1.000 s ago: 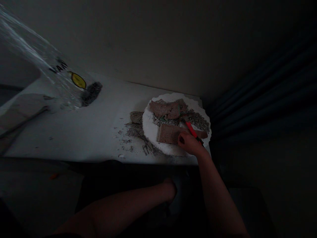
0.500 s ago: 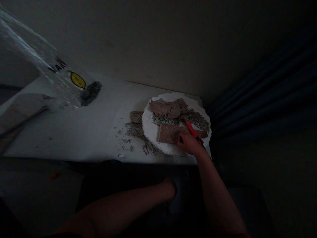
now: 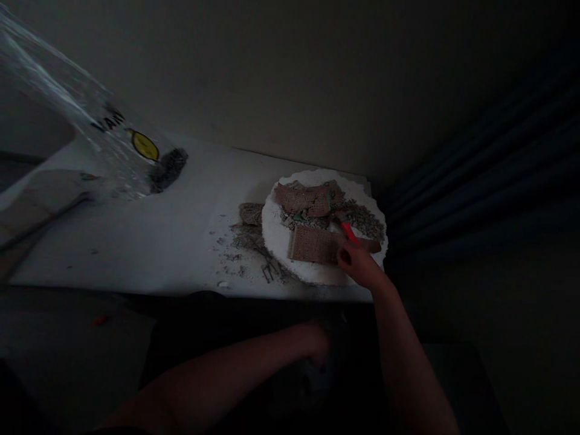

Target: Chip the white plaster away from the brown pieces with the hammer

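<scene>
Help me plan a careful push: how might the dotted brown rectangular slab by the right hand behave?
The slab looks likely to stay stiff, its edges being straight. It probably won't roll, lying flat on the round white scalloped board. It may be fragile: the similar dotted brown piece behind looks broken, with loose grey rubble alongside.

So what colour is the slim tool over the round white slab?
The visible part of the slim tool is red, seen in the head view.

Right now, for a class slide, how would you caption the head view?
Right hand by a red tool and brown block, over a white disc; left hand lower in frame.
</scene>
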### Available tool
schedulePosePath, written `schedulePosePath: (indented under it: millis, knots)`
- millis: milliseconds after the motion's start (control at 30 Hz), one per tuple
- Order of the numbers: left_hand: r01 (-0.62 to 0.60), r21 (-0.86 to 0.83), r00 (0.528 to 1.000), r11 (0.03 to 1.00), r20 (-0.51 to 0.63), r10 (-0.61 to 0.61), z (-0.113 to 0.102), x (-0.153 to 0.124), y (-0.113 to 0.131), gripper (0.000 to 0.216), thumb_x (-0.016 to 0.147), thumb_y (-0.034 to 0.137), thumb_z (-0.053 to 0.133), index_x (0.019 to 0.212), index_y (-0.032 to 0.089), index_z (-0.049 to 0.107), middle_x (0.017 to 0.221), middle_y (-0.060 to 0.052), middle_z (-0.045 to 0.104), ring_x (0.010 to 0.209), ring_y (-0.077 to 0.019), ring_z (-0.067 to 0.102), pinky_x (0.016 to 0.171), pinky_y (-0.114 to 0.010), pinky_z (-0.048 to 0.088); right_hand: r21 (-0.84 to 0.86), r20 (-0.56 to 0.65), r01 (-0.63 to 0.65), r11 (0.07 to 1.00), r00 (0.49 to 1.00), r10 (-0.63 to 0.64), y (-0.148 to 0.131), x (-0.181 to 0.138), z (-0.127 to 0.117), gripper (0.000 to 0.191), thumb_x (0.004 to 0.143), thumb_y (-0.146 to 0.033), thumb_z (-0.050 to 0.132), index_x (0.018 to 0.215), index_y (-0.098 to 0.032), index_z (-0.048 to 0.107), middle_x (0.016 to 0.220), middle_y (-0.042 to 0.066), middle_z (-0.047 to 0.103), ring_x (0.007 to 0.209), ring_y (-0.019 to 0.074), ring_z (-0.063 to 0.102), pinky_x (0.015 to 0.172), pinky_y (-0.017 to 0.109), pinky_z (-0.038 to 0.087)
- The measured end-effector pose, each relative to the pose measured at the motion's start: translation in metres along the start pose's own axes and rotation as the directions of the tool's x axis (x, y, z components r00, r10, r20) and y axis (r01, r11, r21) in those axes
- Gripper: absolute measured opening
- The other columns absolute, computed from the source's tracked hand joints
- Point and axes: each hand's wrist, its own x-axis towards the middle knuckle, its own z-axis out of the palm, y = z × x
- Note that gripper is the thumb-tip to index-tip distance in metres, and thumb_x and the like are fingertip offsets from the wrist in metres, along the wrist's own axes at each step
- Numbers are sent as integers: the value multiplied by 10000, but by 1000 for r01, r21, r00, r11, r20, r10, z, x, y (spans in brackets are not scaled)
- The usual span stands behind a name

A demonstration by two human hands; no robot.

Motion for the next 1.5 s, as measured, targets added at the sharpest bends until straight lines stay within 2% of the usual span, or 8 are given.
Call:
schedulePosePath:
  millis: [100,200,300,333,400,633,967,1500]
  knots:
    - [-169,35,985,985,-10,170,-39,-7,1,195,779,329,731,913,189,749,854,-85,760,728,-228,678,642,-310,490,-26,47,-48,998,998,50,4,-2,0,81,837,-119,584,795,-188,577,794,22,627,730,148,588,674,271,416]
    - [-284,-82,909,955,-341,241,-86,-23,-10,160,915,293,590,994,211,703,930,-32,744,826,-161,672,759,-265,489,-33,69,-64,997,995,66,3,1,0,77,839,-125,594,786,-180,584,780,24,633,723,147,588,666,266,410]
    - [-71,-102,758,992,-652,-13,-123,-39,-35,198,968,266,496,1020,184,669,976,-47,709,914,-160,643,865,-285,480,-26,80,-80,996,993,82,3,3,-1,86,830,-145,621,761,-179,582,767,26,635,713,149,581,651,264,400]
    - [31,-80,698,996,-712,-79,-131,-43,-45,203,967,274,503,1038,176,667,1010,-63,697,967,-184,627,905,-319,473,-22,85,-81,996,993,83,4,3,-1,88,827,-149,626,757,-179,583,768,27,636,711,149,579,645,263,397]
    - [143,13,659,990,-747,-85,-138,-46,-62,245,949,302,553,1130,175,657,1127,-84,669,1094,-236,580,981,-393,445,-23,95,-74,997,993,76,5,4,-2,82,818,-144,628,757,-179,586,777,30,640,707,149,574,636,262,389]
    - [302,161,677,939,-730,-93,-127,-35,-77,362,916,426,613,1198,201,647,1288,-116,585,1201,-305,500,976,-472,426,-73,116,-95,993,988,103,6,7,-1,96,785,-152,641,736,-184,564,759,31,620,696,156,556,615,268,360]
    - [295,188,666,937,-743,-61,-125,-22,-76,293,906,432,630,1112,229,673,1364,-101,562,1298,-306,454,1044,-498,388,-93,78,-64,994,994,71,7,6,1,61,776,-147,628,753,-184,585,782,42,628,713,165,562,623,283,362]
    - [297,189,670,936,-740,-63,-123,-22,-76,296,871,404,676,1110,229,672,1365,-106,562,1310,-314,447,1061,-506,389,-197,142,-82,977,984,111,-6,9,-4,45,810,-151,615,853,-149,626,921,108,679,810,189,601,692,286,400]
